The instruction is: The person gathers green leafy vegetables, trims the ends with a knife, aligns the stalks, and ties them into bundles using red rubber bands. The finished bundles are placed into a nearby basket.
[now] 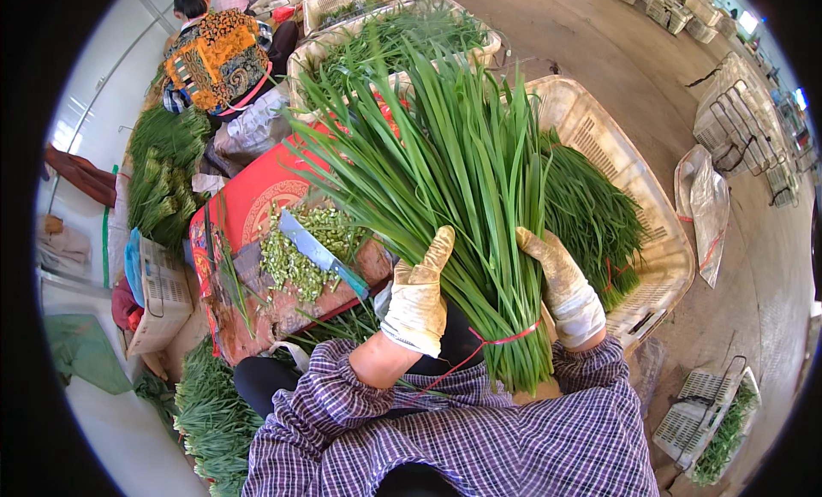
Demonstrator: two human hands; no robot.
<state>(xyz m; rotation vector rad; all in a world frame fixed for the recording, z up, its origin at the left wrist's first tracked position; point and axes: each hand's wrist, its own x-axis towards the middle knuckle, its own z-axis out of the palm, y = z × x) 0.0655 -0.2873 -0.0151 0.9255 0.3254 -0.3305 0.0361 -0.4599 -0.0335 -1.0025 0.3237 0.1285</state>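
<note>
A large bundle of green garlic chives point(449, 195) stands in front of my body, its leaf tips fanned out away from me. Red twine point(514, 335) circles the bundle near its cut base, and a loose end trails to the left. My left hand point(420, 291), in a soiled white glove, grips the bundle's left side with the thumb up. On the right side, my gloved right hand point(565, 282) presses its thumb against the leaves. Both hands' fingers are partly hidden behind the chives. A knife point(314, 243) with a green handle lies on chopped stem ends point(286, 266) to the left.
A plastic crate point(668, 240) at right holds tied chives point(591, 208). Another crate point(491, 44) of greens stands ahead. The knife's board point(247, 304) has a red cover point(257, 189). More chives point(215, 420) lie at lower left. A co-worker point(218, 60) sits at upper left.
</note>
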